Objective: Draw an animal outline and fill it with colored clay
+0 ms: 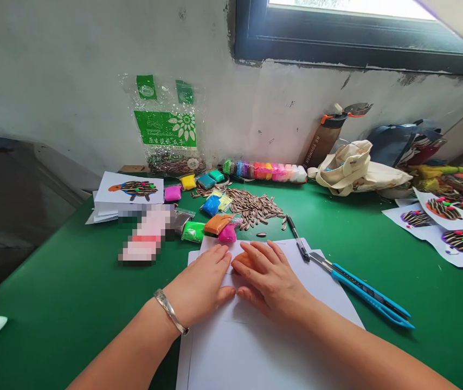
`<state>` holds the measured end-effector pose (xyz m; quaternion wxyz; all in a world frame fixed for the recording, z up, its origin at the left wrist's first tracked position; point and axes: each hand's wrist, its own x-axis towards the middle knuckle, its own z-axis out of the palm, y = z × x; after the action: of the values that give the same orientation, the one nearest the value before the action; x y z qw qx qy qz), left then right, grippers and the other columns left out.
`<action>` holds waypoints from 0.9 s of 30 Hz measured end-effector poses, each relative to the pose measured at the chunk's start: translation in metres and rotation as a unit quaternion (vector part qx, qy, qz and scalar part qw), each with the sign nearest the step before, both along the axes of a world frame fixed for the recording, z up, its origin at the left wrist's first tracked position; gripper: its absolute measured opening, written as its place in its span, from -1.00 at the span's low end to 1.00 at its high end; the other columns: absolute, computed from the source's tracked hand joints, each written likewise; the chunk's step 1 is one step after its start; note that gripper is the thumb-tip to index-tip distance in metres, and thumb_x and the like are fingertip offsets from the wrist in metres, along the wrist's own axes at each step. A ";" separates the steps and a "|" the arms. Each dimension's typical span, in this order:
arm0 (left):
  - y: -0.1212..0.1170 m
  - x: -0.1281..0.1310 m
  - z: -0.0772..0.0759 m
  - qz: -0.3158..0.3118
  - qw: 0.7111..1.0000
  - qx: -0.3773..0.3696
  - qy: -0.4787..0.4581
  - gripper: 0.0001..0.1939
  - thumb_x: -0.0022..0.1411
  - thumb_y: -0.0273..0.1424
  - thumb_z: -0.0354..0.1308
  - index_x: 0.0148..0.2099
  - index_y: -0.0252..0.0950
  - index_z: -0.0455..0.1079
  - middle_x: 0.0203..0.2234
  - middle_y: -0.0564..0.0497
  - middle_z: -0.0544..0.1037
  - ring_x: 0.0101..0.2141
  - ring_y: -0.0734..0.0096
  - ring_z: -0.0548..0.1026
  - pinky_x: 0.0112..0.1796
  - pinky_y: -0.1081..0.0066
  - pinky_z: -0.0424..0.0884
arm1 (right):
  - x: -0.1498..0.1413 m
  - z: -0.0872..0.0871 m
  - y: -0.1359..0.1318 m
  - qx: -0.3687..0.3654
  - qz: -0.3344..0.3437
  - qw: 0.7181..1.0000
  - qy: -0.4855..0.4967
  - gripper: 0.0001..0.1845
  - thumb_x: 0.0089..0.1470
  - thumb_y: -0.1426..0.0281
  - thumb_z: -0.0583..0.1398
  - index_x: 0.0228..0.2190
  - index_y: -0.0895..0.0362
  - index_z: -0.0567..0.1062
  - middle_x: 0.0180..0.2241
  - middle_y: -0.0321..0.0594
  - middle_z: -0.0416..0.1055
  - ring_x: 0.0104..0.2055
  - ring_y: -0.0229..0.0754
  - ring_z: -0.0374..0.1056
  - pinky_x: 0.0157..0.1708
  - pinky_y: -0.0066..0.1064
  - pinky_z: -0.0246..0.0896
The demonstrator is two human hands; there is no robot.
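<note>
A piece of orange modelling clay (244,262) lies on the upper part of a stack of white paper (251,346). My right hand (270,279) rests over it, fingers stretched and spread, covering much of it. On the clay's left, my left hand (209,276) lies flat on the paper with its fingers extended and holds nothing. A silver bracelet (170,311) circles my left wrist. Just beyond my fingertips are an orange clay packet (217,223) and a magenta one (227,233). How the clay is shaped under my right palm is hidden.
Sunflower seeds (251,206) lie loose behind the packets. A black pen (297,238) and a blue utility knife (370,292), blade out, sit at right. Decorated turtle cards (140,188) stand at left; more cards (459,241) lie far right. A bottle (325,138) leans by the wall.
</note>
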<state>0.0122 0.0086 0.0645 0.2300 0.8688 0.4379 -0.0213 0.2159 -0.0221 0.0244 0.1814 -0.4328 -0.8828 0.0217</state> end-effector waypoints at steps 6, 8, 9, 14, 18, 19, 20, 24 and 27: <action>0.000 0.002 0.004 -0.002 0.999 -0.011 0.034 -0.40 0.24 -0.31 0.16 0.27 -0.36 0.14 0.30 -0.25 0.11 0.30 0.05 0.04 0.24 0.11 0.09 | -0.001 0.000 0.001 -0.015 -0.003 1.000 -0.004 -0.56 0.24 0.16 0.06 0.09 0.02 0.40 0.20 -0.08 0.22 0.21 0.12 0.06 0.16 0.13 -0.14; -0.001 0.002 0.004 -0.001 1.000 -0.009 0.027 -0.43 0.23 -0.31 0.17 0.24 -0.34 0.18 0.30 -0.24 0.13 0.30 0.04 0.05 0.23 0.09 0.10 | -0.001 -0.001 0.002 -0.009 -0.012 1.000 -0.003 -0.56 0.24 0.15 0.07 0.08 0.01 0.40 0.23 -0.07 0.18 0.22 0.13 0.05 0.16 0.13 -0.15; -0.001 0.002 0.003 0.000 1.000 -0.008 0.021 -0.45 0.23 -0.32 0.17 0.23 -0.32 0.19 0.29 -0.23 0.14 0.29 0.03 0.06 0.23 0.08 0.12 | -0.001 -0.001 0.002 -0.008 -0.014 1.000 -0.004 -0.56 0.23 0.15 0.07 0.08 0.01 0.41 0.23 -0.07 0.17 0.22 0.13 0.05 0.16 0.13 -0.15; -0.001 0.001 0.000 0.005 1.000 0.000 -0.005 -0.46 0.21 -0.32 0.18 0.21 -0.29 0.21 0.27 -0.23 0.19 0.27 0.00 0.12 0.21 0.05 0.14 | -0.003 -0.001 0.005 -0.011 -0.010 1.000 -0.013 -0.59 0.24 0.16 0.07 0.05 0.01 0.42 0.19 -0.11 0.24 0.21 0.11 0.06 0.16 0.10 -0.17; 0.000 0.002 0.001 0.000 1.000 0.003 0.014 -0.43 0.22 -0.33 0.17 0.24 -0.31 0.18 0.28 -0.23 0.18 0.28 0.04 0.11 0.23 0.09 0.13 | -0.003 -0.002 0.005 0.005 -0.011 1.000 -0.009 -0.61 0.24 0.17 0.07 0.03 0.02 0.43 0.18 -0.11 0.26 0.21 0.10 0.05 0.18 0.09 -0.21; 0.000 0.002 0.001 -0.002 1.000 0.003 0.018 -0.43 0.22 -0.32 0.17 0.24 -0.31 0.18 0.28 -0.23 0.17 0.28 0.05 0.11 0.23 0.10 0.12 | -0.002 -0.002 0.005 0.010 -0.010 1.000 -0.010 -0.61 0.24 0.17 0.07 0.02 0.03 0.43 0.17 -0.11 0.26 0.21 0.10 0.05 0.19 0.10 -0.22; 0.000 0.002 0.001 -0.002 1.000 0.004 0.021 -0.43 0.23 -0.31 0.16 0.24 -0.32 0.18 0.28 -0.23 0.17 0.28 0.05 0.10 0.23 0.10 0.12 | -0.002 -0.002 0.005 0.013 -0.008 1.000 -0.012 -0.61 0.24 0.17 0.07 0.02 0.03 0.43 0.18 -0.11 0.26 0.21 0.10 0.05 0.19 0.10 -0.23; 0.000 0.002 0.001 -0.004 1.000 0.004 0.022 -0.41 0.22 -0.31 0.16 0.25 -0.36 0.18 0.29 -0.26 0.14 0.29 0.04 0.08 0.24 0.09 0.11 | 0.001 0.001 0.001 0.018 -0.002 1.000 -0.020 -0.58 0.23 0.16 0.07 0.07 0.04 0.39 0.23 -0.07 0.17 0.23 0.12 0.02 0.20 0.12 -0.23; 0.000 0.001 0.001 0.001 1.000 -0.004 0.025 -0.37 0.21 -0.34 0.17 0.28 -0.39 0.14 0.30 -0.28 0.11 0.30 0.02 0.05 0.24 0.08 0.09 | 0.001 0.003 -0.001 0.008 0.008 1.000 -0.024 -0.57 0.24 0.17 0.06 0.08 0.04 0.38 0.19 -0.08 0.23 0.21 0.11 0.05 0.20 0.12 -0.23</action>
<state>0.0133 0.0087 0.0652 0.2222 0.8668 0.4441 -0.0446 0.2168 -0.0229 0.0269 0.1637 -0.4244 -0.8905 0.0062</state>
